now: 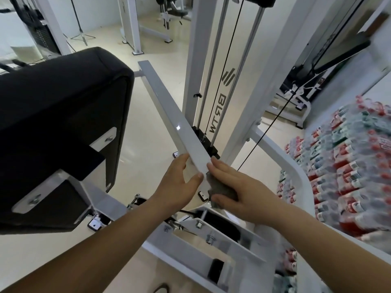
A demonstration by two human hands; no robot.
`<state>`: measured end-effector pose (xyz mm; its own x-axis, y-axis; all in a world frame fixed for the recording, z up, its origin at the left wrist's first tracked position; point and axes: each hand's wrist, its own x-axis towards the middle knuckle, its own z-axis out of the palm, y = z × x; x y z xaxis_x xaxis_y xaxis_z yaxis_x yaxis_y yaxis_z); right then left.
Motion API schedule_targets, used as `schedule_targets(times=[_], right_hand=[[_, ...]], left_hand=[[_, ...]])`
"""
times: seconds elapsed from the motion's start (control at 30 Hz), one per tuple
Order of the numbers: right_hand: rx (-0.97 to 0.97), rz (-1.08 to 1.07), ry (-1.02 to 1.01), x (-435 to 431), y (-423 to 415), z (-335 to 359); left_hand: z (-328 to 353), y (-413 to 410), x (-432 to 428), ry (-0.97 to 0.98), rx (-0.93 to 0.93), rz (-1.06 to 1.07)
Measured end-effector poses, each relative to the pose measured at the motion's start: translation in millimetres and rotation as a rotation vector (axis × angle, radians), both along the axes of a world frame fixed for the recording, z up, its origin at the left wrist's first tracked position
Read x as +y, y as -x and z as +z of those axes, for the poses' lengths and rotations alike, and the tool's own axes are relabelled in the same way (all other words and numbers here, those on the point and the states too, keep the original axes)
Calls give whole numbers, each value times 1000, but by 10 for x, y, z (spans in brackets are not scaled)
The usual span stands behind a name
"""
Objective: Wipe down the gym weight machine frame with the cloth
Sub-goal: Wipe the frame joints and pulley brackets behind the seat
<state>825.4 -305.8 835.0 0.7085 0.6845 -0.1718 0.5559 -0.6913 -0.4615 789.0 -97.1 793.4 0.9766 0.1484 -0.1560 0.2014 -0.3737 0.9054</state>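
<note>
A white frame bar of the weight machine slants from upper left down to the middle of the head view. My left hand holds its lower end, fingers on the left side and thumb across the top face. My right hand grips a grey-brown cloth against the right side of the bar's lower end. Most of the cloth is hidden under my palm and fingers.
A black padded seat back fills the left. The white upright with guide rods and a black cable stands behind the bar. Shrink-wrapped packs of bottles are stacked at right. Bolted white brackets lie below my hands.
</note>
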Motion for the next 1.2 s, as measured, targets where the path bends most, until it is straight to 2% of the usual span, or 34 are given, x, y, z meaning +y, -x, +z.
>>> schedule_targets(times=[0.1, 0.23, 0.37, 0.47, 0.6, 0.73, 0.8, 0.9, 1.0, 1.07, 1.2], right_hand=[[-72, -8, -5, 143, -52, -48], [-129, 16, 74, -103, 93, -96], [-156, -33, 112, -483, 252, -78], [-128, -118, 92, -801, 386, -59], [-115, -352, 48, -1384, 564, 0], [-96, -465, 89, -1923, 808, 43], [-160, -533, 162, -2002, 864, 45], [-218, -628, 215, -1749, 861, 26], [-267, -543, 166, -1522, 955, -35], [-288, -525, 151, -1708, 1060, -30], [-266, -855, 192, -2368, 1239, 38]], left_hand=[[46, 33, -26, -78, -33, 0], [263, 56, -81, -158, -32, -43], [590, 43, -290, -190, -32, -208], [799, 29, -555, -285, -55, -335], [905, 25, -922, -358, -85, -493], [808, 111, -1181, -458, -90, -629], [736, 144, -1266, -526, -109, -680], [656, 158, -1392, -571, -111, -708], [623, 176, -1526, -587, -157, -700], [621, 195, -1593, -570, -175, -698], [668, 329, -1660, -551, -195, -671]])
